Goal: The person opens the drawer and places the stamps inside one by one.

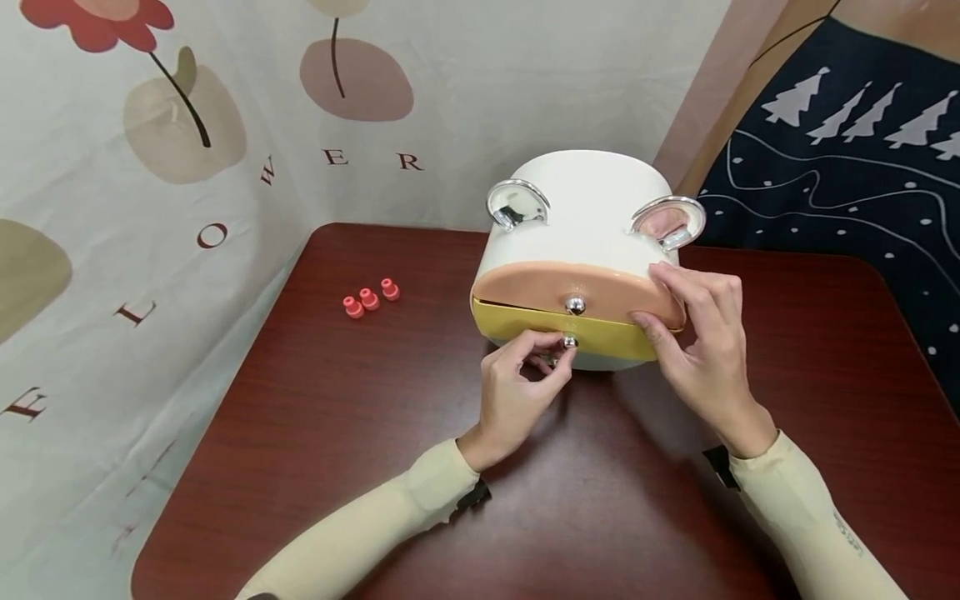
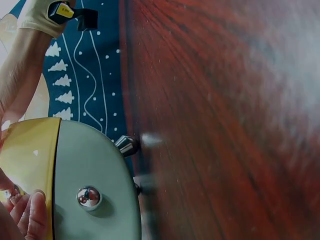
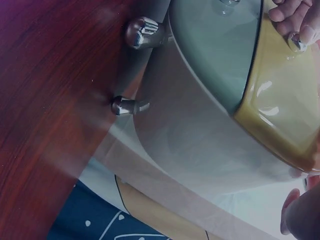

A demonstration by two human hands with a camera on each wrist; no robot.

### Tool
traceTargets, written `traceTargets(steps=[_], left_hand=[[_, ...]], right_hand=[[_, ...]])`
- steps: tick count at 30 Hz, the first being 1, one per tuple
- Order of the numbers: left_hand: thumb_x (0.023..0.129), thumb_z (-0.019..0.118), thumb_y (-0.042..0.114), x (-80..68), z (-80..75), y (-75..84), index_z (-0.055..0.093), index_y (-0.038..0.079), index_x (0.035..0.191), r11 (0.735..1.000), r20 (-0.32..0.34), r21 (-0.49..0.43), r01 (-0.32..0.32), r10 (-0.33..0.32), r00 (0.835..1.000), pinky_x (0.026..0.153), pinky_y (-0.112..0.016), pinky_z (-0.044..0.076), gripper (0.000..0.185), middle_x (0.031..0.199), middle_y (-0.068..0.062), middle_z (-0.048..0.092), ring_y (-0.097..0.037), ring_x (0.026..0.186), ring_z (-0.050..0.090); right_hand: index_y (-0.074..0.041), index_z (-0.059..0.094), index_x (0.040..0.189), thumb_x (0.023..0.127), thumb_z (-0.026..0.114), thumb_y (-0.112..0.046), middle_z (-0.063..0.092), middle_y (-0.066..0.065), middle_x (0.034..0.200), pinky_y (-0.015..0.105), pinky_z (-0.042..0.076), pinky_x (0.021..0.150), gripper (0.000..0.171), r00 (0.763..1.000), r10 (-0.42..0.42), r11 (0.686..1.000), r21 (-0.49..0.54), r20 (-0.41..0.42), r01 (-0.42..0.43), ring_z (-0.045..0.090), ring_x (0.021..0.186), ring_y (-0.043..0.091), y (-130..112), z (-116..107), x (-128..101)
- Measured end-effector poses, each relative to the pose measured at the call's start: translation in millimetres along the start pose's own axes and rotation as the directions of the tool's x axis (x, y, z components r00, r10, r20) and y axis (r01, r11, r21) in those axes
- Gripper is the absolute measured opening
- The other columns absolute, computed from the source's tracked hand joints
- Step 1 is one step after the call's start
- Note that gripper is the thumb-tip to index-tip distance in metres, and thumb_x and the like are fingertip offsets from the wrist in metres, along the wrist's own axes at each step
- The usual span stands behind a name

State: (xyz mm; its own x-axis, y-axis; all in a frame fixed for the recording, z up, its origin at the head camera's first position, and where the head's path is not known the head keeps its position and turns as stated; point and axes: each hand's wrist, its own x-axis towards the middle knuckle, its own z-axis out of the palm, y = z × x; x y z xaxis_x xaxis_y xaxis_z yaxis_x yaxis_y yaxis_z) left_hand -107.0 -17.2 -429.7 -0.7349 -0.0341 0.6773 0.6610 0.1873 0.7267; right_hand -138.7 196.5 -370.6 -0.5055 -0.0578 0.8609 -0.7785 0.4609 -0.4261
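A rounded white drawer box (image 1: 592,192) with silver ears stands on the table, its front made of an orange drawer (image 1: 517,283), a yellow drawer (image 1: 607,335) and a grey-green drawer (image 2: 95,150). My left hand (image 1: 517,392) pinches the silver knob (image 1: 570,342) of the yellow drawer between thumb and fingertips. A thin dark gap shows along the yellow drawer's upper left edge. With the thumb on the front and fingers at the upper side, my right hand (image 1: 708,342) grips the box's right edge.
Three small red pegs (image 1: 370,300) stand in a row on the dark red table (image 1: 390,467), left of the box. Short silver feet (image 3: 145,32) hold the box up. A patterned cloth (image 1: 450,100) hangs behind, and a navy tree-print cloth (image 1: 840,175) hangs at the right.
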Motion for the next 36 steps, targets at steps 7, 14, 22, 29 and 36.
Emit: traceTargets(steps=[7, 14, 22, 29, 36], left_hand=[[0.091, 0.082, -0.003, -1.6, -2.5, -3.8, 0.079, 0.002, 0.107, 0.999, 0.003, 0.000, 0.035, -0.035, 0.999, 0.063, -0.031, 0.062, 0.017, 0.093, -0.007, 0.080, -0.016, 0.074, 0.074], [0.091, 0.082, -0.003, 0.2, -2.1, -3.4, 0.080, 0.002, 0.108, 1.000, 0.017, 0.011, 0.003, -0.003, 1.000, 0.064, -0.030, 0.061, 0.018, 0.094, -0.007, 0.080, -0.015, 0.075, 0.074], [0.091, 0.082, -0.005, 0.1, -1.5, -7.5, 0.079, 0.001, 0.108, 1.000, 0.027, 0.004, -0.021, 0.021, 0.999, 0.064, -0.030, 0.062, 0.018, 0.094, -0.008, 0.080, -0.016, 0.077, 0.075], [0.093, 0.082, -0.004, 4.5, -5.2, -8.3, 0.079, 0.001, 0.109, 1.000, 0.017, -0.026, 0.016, -0.015, 1.000, 0.068, -0.032, 0.063, 0.017, 0.099, -0.008, 0.080, -0.015, 0.078, 0.075], [0.092, 0.086, 0.001, 7.0, -9.3, -13.9, 0.076, 0.001, 0.105, 0.998, 0.050, 0.037, 0.049, -0.050, 0.997, 0.067, -0.032, 0.063, 0.016, 0.098, -0.008, 0.080, -0.016, 0.077, 0.076]], right_hand=[[0.005, 0.071, 0.128, 0.104, 0.072, -0.053, 0.060, 0.029, 0.123, 0.033, 0.032, 0.104, 0.063, 0.994, -0.017, 0.999, -0.043, 0.105, 0.021, 0.051, 0.111, 0.047, 4.6, -5.3, 4.7], [0.004, 0.065, 0.141, 0.105, 0.071, -0.053, 0.063, 0.020, 0.148, 0.042, 0.033, 0.119, 0.068, 0.924, -0.198, 0.980, 0.032, 0.328, 0.199, 0.054, 0.139, 0.041, 9.0, -4.9, 31.2], [0.000, 0.071, 0.137, 0.102, 0.076, -0.051, 0.068, 0.015, 0.145, 0.042, 0.035, 0.116, 0.062, 0.935, -0.187, 0.982, 0.076, 0.301, 0.172, 0.059, 0.140, 0.035, 8.7, 7.3, 34.2], [0.001, 0.074, 0.132, 0.101, 0.078, -0.049, 0.074, 0.014, 0.136, 0.043, 0.040, 0.114, 0.059, 0.960, -0.158, 0.986, 0.096, 0.230, 0.139, 0.066, 0.130, 0.035, 5.4, 15.2, 34.9], [0.002, 0.072, 0.133, 0.100, 0.079, -0.050, 0.072, 0.016, 0.138, 0.045, 0.039, 0.114, 0.062, 0.959, -0.177, 0.983, 0.090, 0.220, 0.160, 0.065, 0.131, 0.037, 8.8, 17.2, 36.8]])
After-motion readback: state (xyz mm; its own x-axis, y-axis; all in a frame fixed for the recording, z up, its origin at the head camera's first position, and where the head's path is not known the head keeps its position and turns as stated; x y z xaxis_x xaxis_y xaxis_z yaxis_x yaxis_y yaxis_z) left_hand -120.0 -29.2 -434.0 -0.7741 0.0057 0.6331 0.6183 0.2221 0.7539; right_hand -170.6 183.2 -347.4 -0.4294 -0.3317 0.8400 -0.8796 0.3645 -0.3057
